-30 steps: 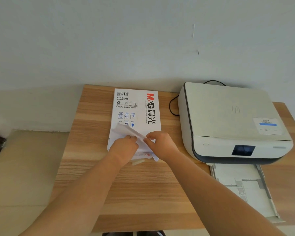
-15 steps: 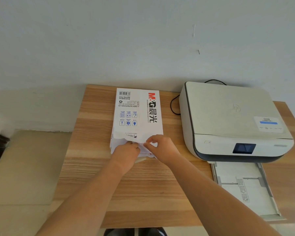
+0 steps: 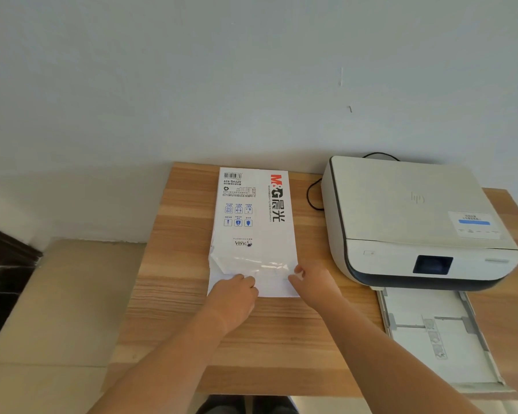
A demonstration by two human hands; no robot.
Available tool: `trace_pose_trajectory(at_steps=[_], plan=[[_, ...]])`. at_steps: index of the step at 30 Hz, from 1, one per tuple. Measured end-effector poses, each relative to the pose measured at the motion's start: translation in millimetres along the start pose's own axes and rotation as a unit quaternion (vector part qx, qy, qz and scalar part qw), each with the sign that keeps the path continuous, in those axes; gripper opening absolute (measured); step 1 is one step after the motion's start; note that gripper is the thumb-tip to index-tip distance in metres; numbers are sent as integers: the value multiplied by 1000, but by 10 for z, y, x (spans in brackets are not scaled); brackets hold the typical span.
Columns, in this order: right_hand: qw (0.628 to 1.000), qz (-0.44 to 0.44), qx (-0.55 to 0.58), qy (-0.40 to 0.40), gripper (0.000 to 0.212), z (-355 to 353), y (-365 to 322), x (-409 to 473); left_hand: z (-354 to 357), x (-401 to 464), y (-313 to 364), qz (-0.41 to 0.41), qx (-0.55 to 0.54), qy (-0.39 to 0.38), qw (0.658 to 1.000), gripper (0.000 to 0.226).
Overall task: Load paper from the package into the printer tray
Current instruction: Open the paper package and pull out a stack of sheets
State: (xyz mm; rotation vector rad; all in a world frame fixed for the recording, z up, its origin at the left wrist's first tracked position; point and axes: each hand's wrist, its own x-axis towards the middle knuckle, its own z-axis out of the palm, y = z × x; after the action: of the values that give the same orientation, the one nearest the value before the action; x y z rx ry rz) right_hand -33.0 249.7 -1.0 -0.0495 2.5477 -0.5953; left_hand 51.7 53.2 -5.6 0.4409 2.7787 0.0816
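Note:
A white paper package (image 3: 253,216) with red and black print lies lengthwise on the wooden table (image 3: 174,300), left of the printer. Its near end is torn open, with crumpled wrapper and white paper showing between my hands. My left hand (image 3: 232,297) is curled on the near left corner of the package. At the near right corner, my right hand (image 3: 313,282) pinches the wrapper edge. The white printer (image 3: 401,216) stands at the right, its paper tray (image 3: 449,363) pulled out toward me, with no loose sheets visible in it.
A black cable (image 3: 311,198) loops on the table between the package and the printer. A pale wall runs right behind the table. To the left the table ends, with beige floor (image 3: 57,294) below.
The raised wrapper flap at the package's near end has been pulled down and spread flat. My hands, close together before, have moved apart to the two near corners.

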Motion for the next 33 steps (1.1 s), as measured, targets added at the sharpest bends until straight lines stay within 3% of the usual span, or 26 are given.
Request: trace_pose_trajectory(at_steps=[5, 9, 12, 16, 19, 24, 33], plan=[[971, 113, 203, -62, 27, 102, 8, -80, 23, -6, 11, -6, 21, 36, 999, 32], [943, 142, 296, -51, 14, 153, -2, -100, 2, -34, 7, -17, -2, 90, 996, 18], [920, 152, 357, -56, 12, 186, 28, -123, 1, -94, -52, -112, -108, 74, 985, 40], [915, 155, 367, -66, 14, 205, 61, -169, 4, -172, -175, -275, -237, 106, 926, 48], [920, 159, 348, -82, 14, 203, 95, -230, 70, -221, -314, -345, -288, 102, 887, 46], [926, 159, 321, -118, 18, 184, 162, -321, 133, -297, -421, -326, -544, 14, 773, 43], [922, 128, 357, -72, 26, 245, 61, -282, 100, -287, -455, -318, -621, 49, 714, 37]])
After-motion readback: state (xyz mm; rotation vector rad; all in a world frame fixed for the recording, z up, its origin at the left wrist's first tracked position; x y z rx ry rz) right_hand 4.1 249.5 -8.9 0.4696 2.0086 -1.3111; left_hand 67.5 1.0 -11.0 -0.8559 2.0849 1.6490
